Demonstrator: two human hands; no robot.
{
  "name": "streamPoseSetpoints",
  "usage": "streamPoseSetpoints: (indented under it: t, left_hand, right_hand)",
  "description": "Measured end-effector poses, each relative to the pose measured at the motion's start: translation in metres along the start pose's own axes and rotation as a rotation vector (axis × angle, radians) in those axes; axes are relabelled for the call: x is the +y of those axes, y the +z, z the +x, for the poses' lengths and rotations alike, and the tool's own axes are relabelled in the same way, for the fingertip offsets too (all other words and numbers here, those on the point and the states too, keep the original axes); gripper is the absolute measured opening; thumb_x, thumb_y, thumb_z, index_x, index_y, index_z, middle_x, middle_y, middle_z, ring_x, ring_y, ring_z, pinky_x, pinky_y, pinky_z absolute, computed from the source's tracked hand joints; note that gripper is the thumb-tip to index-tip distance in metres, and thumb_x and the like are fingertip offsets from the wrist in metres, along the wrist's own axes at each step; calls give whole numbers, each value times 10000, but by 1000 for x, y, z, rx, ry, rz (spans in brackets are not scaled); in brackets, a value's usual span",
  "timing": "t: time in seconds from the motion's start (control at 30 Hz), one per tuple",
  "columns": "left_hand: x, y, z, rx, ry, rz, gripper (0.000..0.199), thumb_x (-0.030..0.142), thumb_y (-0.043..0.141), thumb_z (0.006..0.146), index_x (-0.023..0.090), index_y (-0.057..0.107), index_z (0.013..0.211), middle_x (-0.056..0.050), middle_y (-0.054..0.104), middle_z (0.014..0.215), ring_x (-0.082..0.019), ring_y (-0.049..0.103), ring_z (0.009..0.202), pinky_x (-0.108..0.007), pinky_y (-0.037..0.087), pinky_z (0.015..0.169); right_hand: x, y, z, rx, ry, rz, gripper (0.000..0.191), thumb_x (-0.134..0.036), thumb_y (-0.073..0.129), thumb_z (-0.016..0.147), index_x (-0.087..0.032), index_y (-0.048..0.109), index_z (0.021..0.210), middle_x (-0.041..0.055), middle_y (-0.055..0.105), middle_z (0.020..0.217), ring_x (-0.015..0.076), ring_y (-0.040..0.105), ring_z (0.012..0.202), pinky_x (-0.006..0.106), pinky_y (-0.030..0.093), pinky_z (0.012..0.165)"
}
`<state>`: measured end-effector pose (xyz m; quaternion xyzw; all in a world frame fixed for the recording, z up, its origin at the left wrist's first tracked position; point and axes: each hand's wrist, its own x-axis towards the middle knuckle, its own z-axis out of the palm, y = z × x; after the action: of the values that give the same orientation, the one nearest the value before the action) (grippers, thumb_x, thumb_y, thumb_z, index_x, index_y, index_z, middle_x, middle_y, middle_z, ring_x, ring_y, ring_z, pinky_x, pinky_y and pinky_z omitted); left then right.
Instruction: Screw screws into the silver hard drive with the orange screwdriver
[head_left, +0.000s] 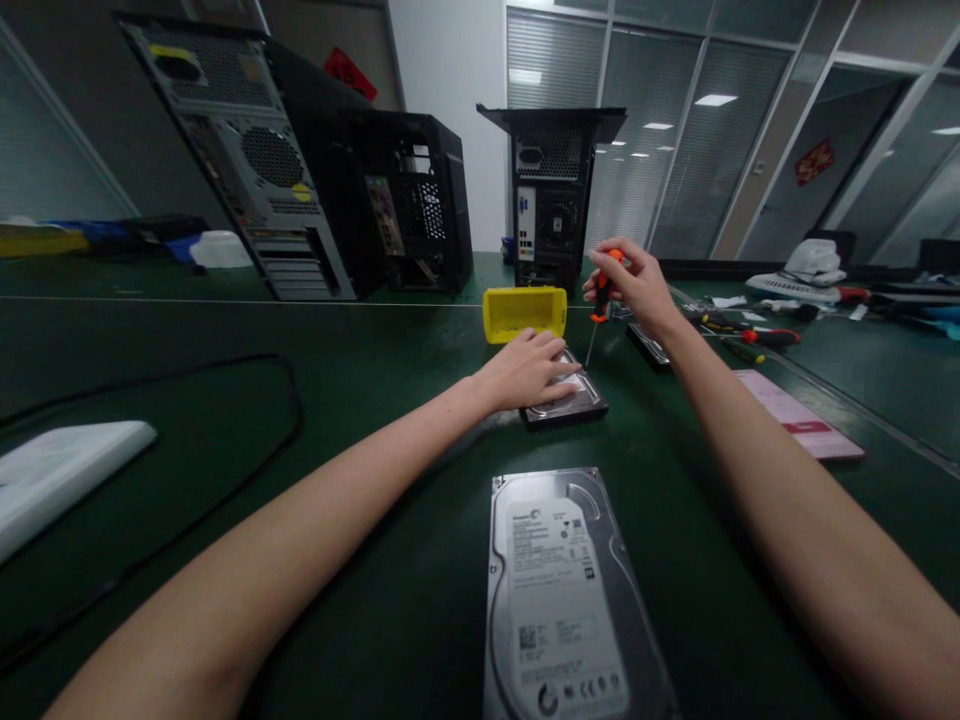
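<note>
My right hand (626,278) grips the orange and black handle of a screwdriver (601,292). Its thin shaft slants down to the far right part of a hard drive (568,407) lying on the green table. Whether the tip sits in a screw is too small to tell. Across the top of that same drive rests my left hand (531,370), flat with fingers stretched out, covering much of the label. Closer to me lies a larger-looking silver hard drive (566,600) with a white label. Just behind my left hand stands an open yellow box (525,315).
Computer cases (315,170) stand at the back left, and another case (553,200) at the back centre. Right of my hand are a further hard drive (649,345), several tools (769,338) and a pink booklet (799,412). A black cable (289,400) curves on the left near a white object (67,470).
</note>
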<state>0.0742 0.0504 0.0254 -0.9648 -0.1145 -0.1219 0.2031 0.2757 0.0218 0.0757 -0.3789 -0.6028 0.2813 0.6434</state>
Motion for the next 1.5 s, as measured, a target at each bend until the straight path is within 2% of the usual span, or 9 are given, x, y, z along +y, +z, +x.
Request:
streamPoseSetpoints:
  t: [0.13, 0.27, 0.57, 0.8, 1.2, 1.37, 1.5]
  left_hand:
    - [0, 0, 0, -3, 11, 16, 509, 544, 318, 959, 267, 613, 1269, -90, 608, 1065, -228, 515, 958, -344, 307, 833]
    - [0, 0, -1, 6, 16, 9, 497, 526, 332, 961, 258, 616, 1269, -94, 609, 1070, -232, 509, 978, -343, 303, 824]
    - [0, -1, 0, -26, 13, -2, 498, 524, 326, 962, 262, 599, 1287, -96, 607, 1093, -236, 500, 1009, -343, 294, 837]
    - [-1, 1, 0, -4, 35, 20, 501, 527, 330, 963, 248, 608, 1273, -96, 606, 1090, -232, 506, 996, -339, 295, 821]
    - [0, 0, 0, -20, 20, 13, 507, 529, 317, 966, 251, 602, 1281, -96, 610, 1094, -230, 503, 999, -332, 291, 826]
    - [0, 1, 1, -1, 32, 22, 507, 535, 327, 963, 251, 609, 1274, -92, 614, 1085, -225, 511, 980, -329, 295, 814]
    - [0, 2, 1, 9, 35, 41, 502, 532, 331, 964, 249, 615, 1265, -92, 616, 1069, -223, 515, 974, -326, 297, 806]
  right_hand:
    - [3, -3, 2, 17, 7, -10, 416, -640, 657, 737, -244, 565, 824, -40, 561, 625, 118, 615, 615, 253, 534, 607]
    - [6, -4, 3, -15, 18, -3, 464, -698, 530, 799, -243, 596, 864, -26, 567, 645, 129, 607, 619, 278, 526, 604]
    - [4, -8, 3, -57, 34, -6, 380, -594, 667, 756, -239, 578, 858, -34, 601, 702, 107, 631, 636, 228, 523, 606]
    - [-3, -3, 2, -102, 37, 49, 386, -549, 720, 726, -222, 548, 835, -26, 638, 746, 96, 646, 672, 229, 552, 648]
    - [-2, -8, 0, -68, 49, 72, 347, -424, 799, 682, -225, 523, 752, -52, 530, 676, 92, 589, 663, 260, 584, 706]
    - [1, -11, 1, -76, 43, 63, 344, -429, 802, 669, -226, 589, 847, -34, 604, 762, 109, 630, 737, 265, 579, 753]
    - [2, -14, -1, -150, 47, 138, 408, -449, 800, 670, -232, 587, 942, -23, 653, 840, 118, 657, 784, 295, 574, 805]
